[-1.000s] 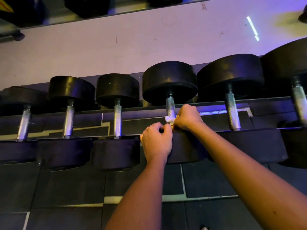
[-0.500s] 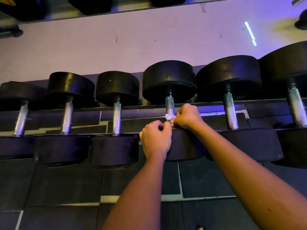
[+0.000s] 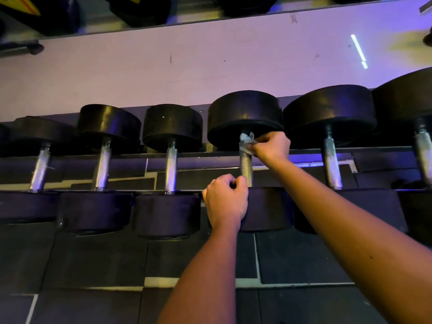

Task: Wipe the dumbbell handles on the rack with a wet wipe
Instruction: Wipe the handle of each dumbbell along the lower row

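Several black dumbbells with knurled steel handles lie side by side on a rack. My right hand pinches a crumpled white wet wipe against the far end of the middle dumbbell's handle, just under its far black head. My left hand is curled into a fist at the near end of that same handle, resting on the near head. Whether its fingers wrap the handle is hidden.
Neighbouring handles stand to the left and right of the one being wiped. Behind the rack is a pale wall with a shelf of dark weights above. Dark rubber floor tiles lie below.
My right hand has slid the wipe along the handle from its near end to its far end. The bare knurled middle of the handle now shows. My left hand stayed at the near end.
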